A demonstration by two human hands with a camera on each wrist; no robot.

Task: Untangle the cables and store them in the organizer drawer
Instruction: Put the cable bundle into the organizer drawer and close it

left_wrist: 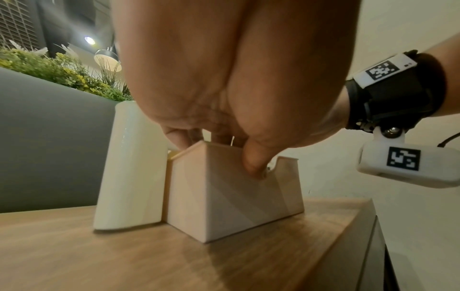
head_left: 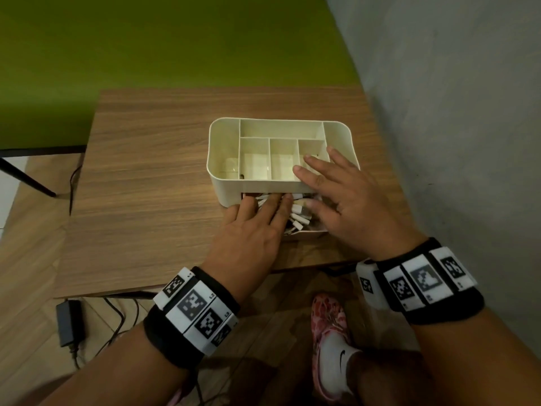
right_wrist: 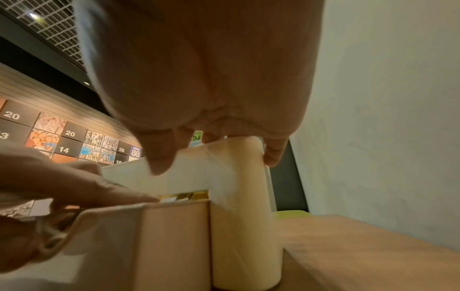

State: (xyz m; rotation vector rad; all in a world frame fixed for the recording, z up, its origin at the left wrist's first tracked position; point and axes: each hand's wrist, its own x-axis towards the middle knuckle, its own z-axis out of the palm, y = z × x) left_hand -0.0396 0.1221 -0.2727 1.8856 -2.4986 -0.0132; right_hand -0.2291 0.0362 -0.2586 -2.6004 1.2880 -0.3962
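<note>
A cream organizer (head_left: 225, 183) with divided top compartments sits on the wooden surface (head_left: 152, 159), and its drawer (left_wrist: 234, 198) stands pulled out toward the person, filled with white cables (head_left: 300, 216). The left hand (head_left: 251, 230) lies flat with straight fingers pressing down on the cables inside the drawer, its thumb at the notch in the drawer front. The right hand (head_left: 339, 197) is spread, fingers straight, resting across the organizer's near right corner above the drawer.

Cream organizer (head_left: 225, 187) sits on the table, top compartments empty, its drawer (left_wrist: 224, 196) pulled out, stuffed with white cables (head_left: 298, 213).
</note>
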